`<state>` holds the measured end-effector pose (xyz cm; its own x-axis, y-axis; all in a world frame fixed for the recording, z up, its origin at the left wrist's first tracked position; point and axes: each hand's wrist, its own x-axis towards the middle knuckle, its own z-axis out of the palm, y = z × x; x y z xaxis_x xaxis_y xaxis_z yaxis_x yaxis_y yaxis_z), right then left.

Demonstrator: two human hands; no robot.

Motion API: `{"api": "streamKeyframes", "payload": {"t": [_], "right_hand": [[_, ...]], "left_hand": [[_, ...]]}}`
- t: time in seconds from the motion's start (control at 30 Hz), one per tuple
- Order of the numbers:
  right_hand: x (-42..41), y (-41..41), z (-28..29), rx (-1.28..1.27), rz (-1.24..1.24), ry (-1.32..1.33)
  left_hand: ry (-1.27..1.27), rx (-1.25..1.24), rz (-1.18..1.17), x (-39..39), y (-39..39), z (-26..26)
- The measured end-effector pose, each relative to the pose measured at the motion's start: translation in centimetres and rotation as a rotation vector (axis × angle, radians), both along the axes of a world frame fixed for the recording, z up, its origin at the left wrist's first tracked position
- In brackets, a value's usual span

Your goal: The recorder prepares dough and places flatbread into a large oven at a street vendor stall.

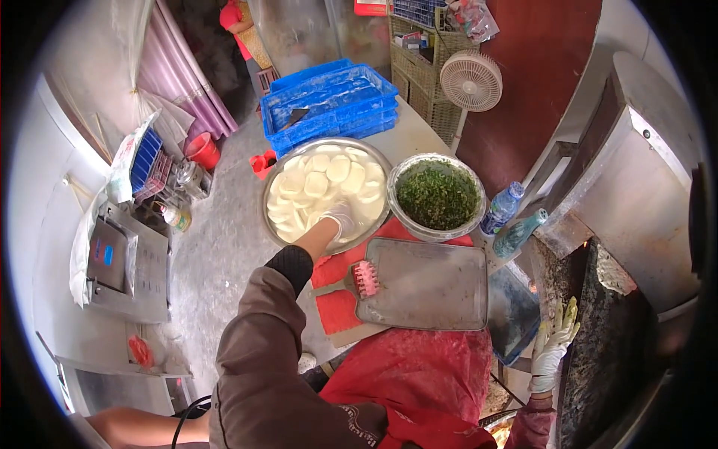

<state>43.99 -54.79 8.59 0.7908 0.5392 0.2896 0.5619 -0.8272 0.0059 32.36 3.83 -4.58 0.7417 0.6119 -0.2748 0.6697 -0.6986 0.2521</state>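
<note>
My left hand (338, 219), in a thin pale glove, reaches into a steel basin (383, 163) of pale, flat dough rounds (317, 184) in cloudy liquid; its fingertips are hidden. My right hand (555, 348), in a white glove with yellow-green stains, is at the far right beside the dark oven edge, fingers apart and nothing in it. A metal tray (429, 283) lies before me on a red cloth (336, 320). The pink spiked head of a roller docker (366, 279) rests at the tray's left edge. A bowl of chopped greens (437, 193) stands right of the basin.
Stacked blue plastic crates (331, 104) stand behind the basin. Two bottles, one clear (503, 207) and one green (519, 234), are right of the bowl. Beyond stands a fan (471, 81). A person in red (241, 33) is at the back; a bare arm (151, 426) shows lower left.
</note>
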Motion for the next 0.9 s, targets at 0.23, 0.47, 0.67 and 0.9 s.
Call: {"api": "streamKeyframes", "payload": {"t": [0.23,0.47,0.67,0.9], "right_hand": [[1.0,-0.8,-1.7,0.124,0.053,0.02],[0.0,-0.4,-1.5,0.19,0.127,0.153],[-0.8,-0.7,1.3,0.379,0.075,0.132],[0.8,3.1,-2.5,0.482,0.181,0.168]], "left_hand": [[-0.352,-0.307,0.071,-3.5,-0.1,1.6],[-0.953,-1.222,0.462,-8.2,-2.0,4.7],[-1.231,-1.381,0.433,-7.5,-3.6,6.3],[-0.832,-1.224,0.138,0.9,-15.8,7.4]]}}
